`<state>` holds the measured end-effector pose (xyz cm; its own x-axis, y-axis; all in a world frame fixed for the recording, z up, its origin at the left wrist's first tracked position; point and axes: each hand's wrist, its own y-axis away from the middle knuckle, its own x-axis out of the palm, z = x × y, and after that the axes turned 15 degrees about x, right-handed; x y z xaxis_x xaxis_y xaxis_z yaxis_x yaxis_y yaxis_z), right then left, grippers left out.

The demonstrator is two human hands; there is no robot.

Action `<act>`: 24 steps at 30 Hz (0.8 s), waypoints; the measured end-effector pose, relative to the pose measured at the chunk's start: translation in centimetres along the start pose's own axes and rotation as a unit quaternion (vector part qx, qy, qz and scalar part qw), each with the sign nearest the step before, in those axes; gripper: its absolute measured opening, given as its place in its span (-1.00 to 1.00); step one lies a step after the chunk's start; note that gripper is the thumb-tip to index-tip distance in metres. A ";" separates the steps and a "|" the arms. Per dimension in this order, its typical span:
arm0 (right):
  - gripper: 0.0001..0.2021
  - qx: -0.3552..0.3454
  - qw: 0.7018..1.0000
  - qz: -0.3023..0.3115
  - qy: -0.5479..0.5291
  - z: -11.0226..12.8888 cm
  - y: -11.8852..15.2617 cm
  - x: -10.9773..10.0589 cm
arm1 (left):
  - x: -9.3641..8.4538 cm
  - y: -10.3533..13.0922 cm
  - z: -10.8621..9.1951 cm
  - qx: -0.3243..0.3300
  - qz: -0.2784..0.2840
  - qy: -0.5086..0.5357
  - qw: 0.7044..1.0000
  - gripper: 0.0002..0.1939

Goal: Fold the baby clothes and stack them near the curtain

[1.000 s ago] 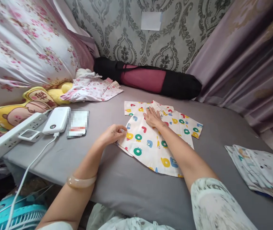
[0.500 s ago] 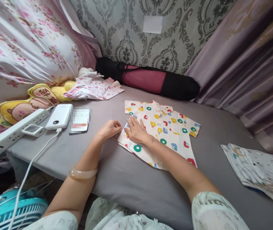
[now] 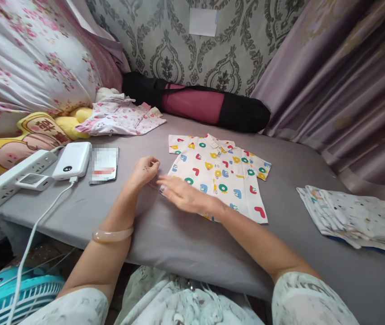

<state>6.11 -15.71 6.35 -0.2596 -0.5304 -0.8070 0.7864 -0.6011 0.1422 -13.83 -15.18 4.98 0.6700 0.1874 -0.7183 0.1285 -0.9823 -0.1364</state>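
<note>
While apparently smoothing the short-sleeved collared shirt (image 3: 233, 169), press lightly with the right hand (image 3: 187, 195), opened nearly flat with outstretched fingers over the near corner closest to the left hand (image 3: 148, 170); cannot tell, through the blur, whether touching cloth. Find the shirt mostly beyond and to the right of the right hand, spread front-up on the grey sheet (image 3: 287, 158). Note the left hand just off the side edge, fingers curled narrow; cannot tell whether pinching fabric. To work well, steady that edge with 1 hand and sweep outward with the other, without dragging the collar (image 3: 221, 143) askew. Stop short of the folded printed cloths (image 3: 355, 216), well right of both hands, and the power bank (image 3: 71, 160), left of both.
</note>
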 end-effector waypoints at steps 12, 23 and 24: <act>-0.31 0.182 0.971 -0.051 0.147 -5.3 1.8 -0.3 | 2.7 0.4 -0.3 0.215 0.114 -0.037 0.969 -0.62; -0.42 0.038 0.998 0.045 0.026 1.0 7.9 1.4 | 2.7 0.2 0.3 0.212 0.105 -0.038 0.971 -0.60; -0.44 0.029 0.998 0.059 -0.003 0.9 8.6 0.8 | 2.7 0.2 0.1 0.205 0.107 -0.043 0.972 -0.60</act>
<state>12.11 -21.87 7.44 -0.1704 -0.6030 -0.7793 0.7775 -0.5682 0.2696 -12.06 -14.84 3.01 0.5827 -0.0054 -0.8127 -0.3209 -0.9202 -0.2240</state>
